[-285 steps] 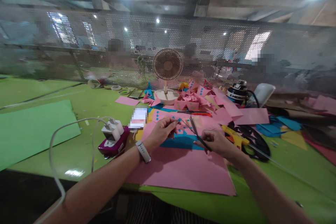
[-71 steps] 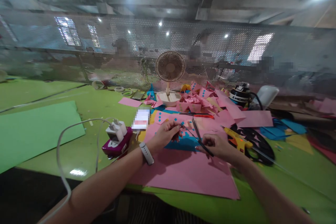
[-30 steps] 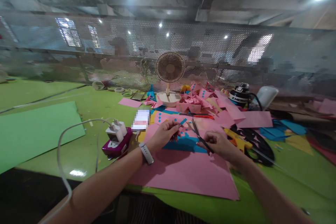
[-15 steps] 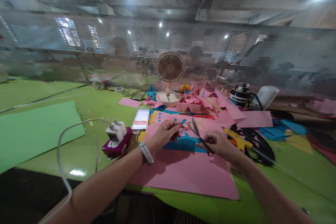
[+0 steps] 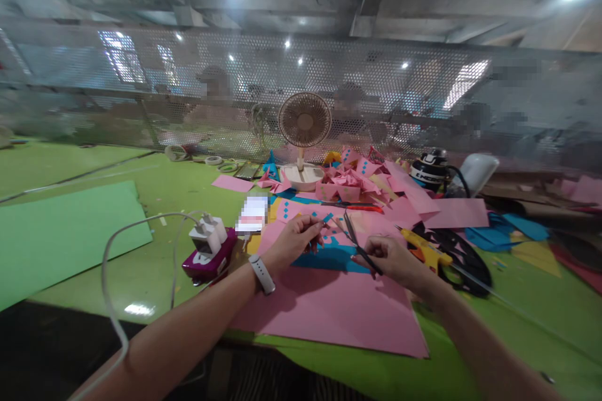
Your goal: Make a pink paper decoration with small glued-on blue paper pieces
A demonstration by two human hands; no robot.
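Between the fingertips of my left hand (image 5: 301, 237) is a small strip of blue paper (image 5: 328, 217). A pale band circles that wrist. My right hand (image 5: 383, 254) grips dark scissors (image 5: 353, 232), their blades parted and pointing up and left, just right of the strip. Both hands are over pink paper (image 5: 338, 307), with a blue paper sheet (image 5: 336, 260) and several small blue pieces below the fingers. The scissor handles are partly hidden by my right fingers.
A fan (image 5: 305, 122) stands behind a heap of pink paper pieces (image 5: 352, 178). At right lie a yellow glue gun (image 5: 426, 249) and a black round plate (image 5: 475, 269). A purple power block (image 5: 211, 260) with plugs and a white cable sits left, near a phone (image 5: 253, 213).
My hands, the scissors and the blue strip hold almost the same positions. A few blue bits below my fingers look slightly different in place.
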